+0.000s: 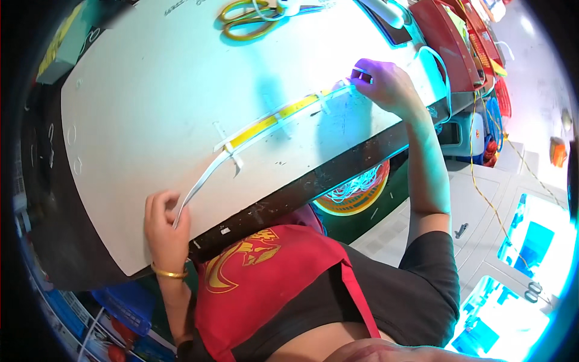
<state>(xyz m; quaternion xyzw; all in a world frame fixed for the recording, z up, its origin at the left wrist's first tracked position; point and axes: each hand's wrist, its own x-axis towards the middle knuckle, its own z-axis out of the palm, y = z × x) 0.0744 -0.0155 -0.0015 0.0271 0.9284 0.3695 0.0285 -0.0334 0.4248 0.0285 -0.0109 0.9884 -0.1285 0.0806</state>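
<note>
Draw the narrow flat white strap (pixel 205 176) evenly taut along the taped-down yellow strip (pixel 259 129), the left hand (pixel 166 232) pinching it beyond that strip's left end, the right hand (pixel 385 87) gripping it beyond the right.

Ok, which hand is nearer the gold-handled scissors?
Right. The right hand is to the right of the gold-handled scissors and nearer the person; the left hand is farther away, lower left of them, near the front edge of the table.
</note>
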